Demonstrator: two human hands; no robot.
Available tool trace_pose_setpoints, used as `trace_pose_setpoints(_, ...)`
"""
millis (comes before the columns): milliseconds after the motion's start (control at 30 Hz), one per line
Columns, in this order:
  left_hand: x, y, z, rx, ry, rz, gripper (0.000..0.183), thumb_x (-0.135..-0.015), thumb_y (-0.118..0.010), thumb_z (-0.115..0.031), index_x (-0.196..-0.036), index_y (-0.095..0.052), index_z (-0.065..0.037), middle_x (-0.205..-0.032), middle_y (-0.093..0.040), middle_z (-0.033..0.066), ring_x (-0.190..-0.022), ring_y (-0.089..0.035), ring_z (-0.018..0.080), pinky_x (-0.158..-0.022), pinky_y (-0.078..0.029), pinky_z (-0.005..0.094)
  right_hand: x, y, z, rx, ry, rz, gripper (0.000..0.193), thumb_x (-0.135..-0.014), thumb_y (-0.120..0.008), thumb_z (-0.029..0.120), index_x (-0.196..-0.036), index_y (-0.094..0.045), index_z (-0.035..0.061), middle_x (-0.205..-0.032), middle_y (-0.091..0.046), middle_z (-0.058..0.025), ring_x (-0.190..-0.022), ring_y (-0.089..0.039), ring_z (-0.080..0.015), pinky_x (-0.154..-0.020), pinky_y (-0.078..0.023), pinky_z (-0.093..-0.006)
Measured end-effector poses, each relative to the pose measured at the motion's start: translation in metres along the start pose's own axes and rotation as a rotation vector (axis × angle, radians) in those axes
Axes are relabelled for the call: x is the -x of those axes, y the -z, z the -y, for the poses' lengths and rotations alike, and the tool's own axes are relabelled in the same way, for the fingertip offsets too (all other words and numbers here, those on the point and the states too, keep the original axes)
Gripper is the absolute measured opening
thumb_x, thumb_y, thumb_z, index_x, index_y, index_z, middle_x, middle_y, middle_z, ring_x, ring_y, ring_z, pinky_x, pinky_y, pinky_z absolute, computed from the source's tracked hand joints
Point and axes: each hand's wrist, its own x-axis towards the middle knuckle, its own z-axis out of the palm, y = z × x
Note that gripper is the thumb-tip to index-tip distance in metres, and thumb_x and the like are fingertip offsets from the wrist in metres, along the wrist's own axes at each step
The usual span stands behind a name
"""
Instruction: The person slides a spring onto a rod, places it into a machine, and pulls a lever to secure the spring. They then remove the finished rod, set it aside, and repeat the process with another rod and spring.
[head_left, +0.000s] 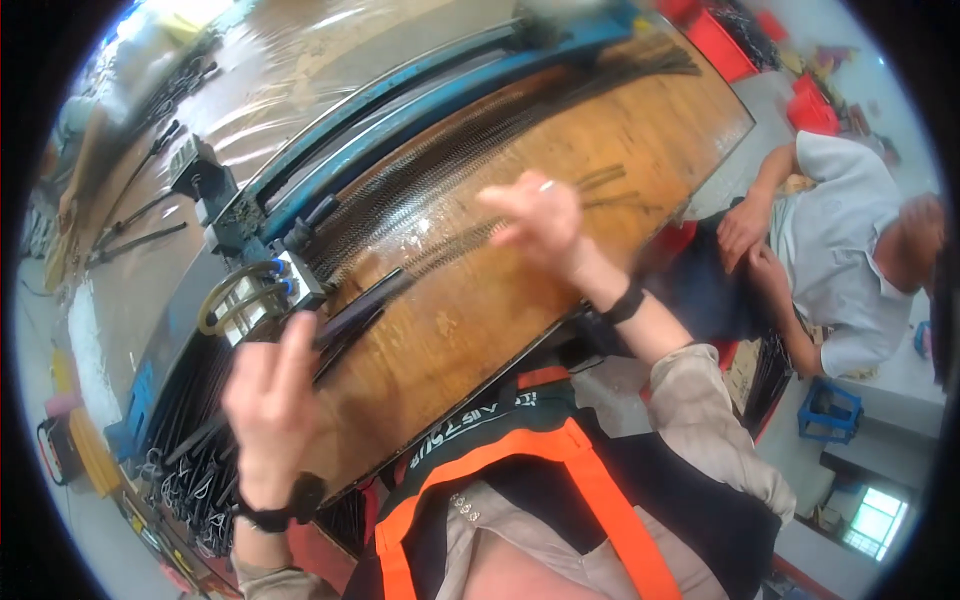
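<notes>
1. Blue machine frame [420,90] runs across far side of wooden worktop [480,310]; another person [840,250] sits far right.
2. Long dark springs [440,170] lie mid-worktop, thin, coiled.
3. Right hand [535,215] fingers pinched on one spring w/ left hand [270,400] fingers loosely curled, holding nothing.

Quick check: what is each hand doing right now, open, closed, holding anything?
Left hand: raised over the wooden bench, fingers up; grip cannot be told.
Right hand: blurred, apparently closed on thin dark rods.
</notes>
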Motion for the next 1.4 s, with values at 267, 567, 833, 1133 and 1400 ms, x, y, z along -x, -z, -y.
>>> trace_pose_setpoints(267,0.004,0.135,0.072,-0.455,0.16,-0.393,0.033,-0.094,-0.057,0.001,-0.125,-0.062,-0.006,-0.103,-0.066,0.0154,-0.083,-0.064,0.0259,-0.071,-0.049,0.0315,-0.048,-0.069,-0.023,-0.339,-0.665,0.124,0.016,-0.094,-0.062,0.013,-0.106,-0.067,0.0027,-0.086,-0.068,-0.0085,-0.075,-0.063,-0.0153,-0.065,-0.05,-0.0288)
trace_pose_setpoints(567,0.088,0.146,0.101,-0.403,0.453,-0.421,0.03,-0.095,-0.057,-0.004,-0.125,-0.061,-0.005,-0.09,-0.064,0.0148,-0.072,-0.059,0.0221,-0.068,-0.047,0.0299,-0.2,-0.205,0.041,-0.443,0.023,0.353,0.012,-0.089,-0.068,0.02,-0.092,-0.073,0.0097,-0.087,-0.072,-0.0052,-0.081,-0.063,-0.0148,-0.083,-0.043,-0.031)
trace_pose_setpoints(833,0.125,0.12,0.12,-0.249,0.629,-0.392,0.03,-0.094,-0.059,-0.005,-0.124,-0.061,-0.005,-0.083,-0.061,0.0161,-0.066,-0.056,0.022,-0.064,-0.047,0.0302,-0.211,-0.237,0.05,-0.447,0.012,0.538,0.014,-0.088,-0.069,0.027,-0.089,-0.074,0.0144,-0.077,-0.068,-0.0021,-0.081,-0.06,-0.0189,-0.087,-0.037,-0.035)
trace_pose_setpoints(1133,0.114,0.105,0.144,-0.276,0.563,-0.324,0.03,-0.092,-0.062,-0.008,-0.122,-0.063,-0.01,-0.079,-0.06,0.0146,-0.066,-0.058,0.0288,-0.062,-0.048,0.0368,-0.182,-0.194,-0.012,0.074,0.212,0.336,0.014,-0.084,-0.071,0.022,-0.074,-0.063,0.0163,-0.069,-0.063,0.0002,-0.082,-0.06,-0.0171,-0.096,-0.032,-0.0393)
trace_pose_setpoints(1400,0.044,0.02,0.16,-0.174,0.279,-0.19,0.02,-0.087,-0.063,-0.015,-0.107,-0.067,-0.016,-0.078,-0.061,0.0099,-0.072,-0.062,0.0308,-0.062,-0.052,0.0405,-0.117,-0.037,-0.124,0.478,0.023,0.337,0.007,-0.088,-0.063,0.014,-0.088,-0.067,0.0085,-0.081,-0.067,-0.0075,-0.088,-0.06,-0.0273,-0.089,-0.04,-0.0389)
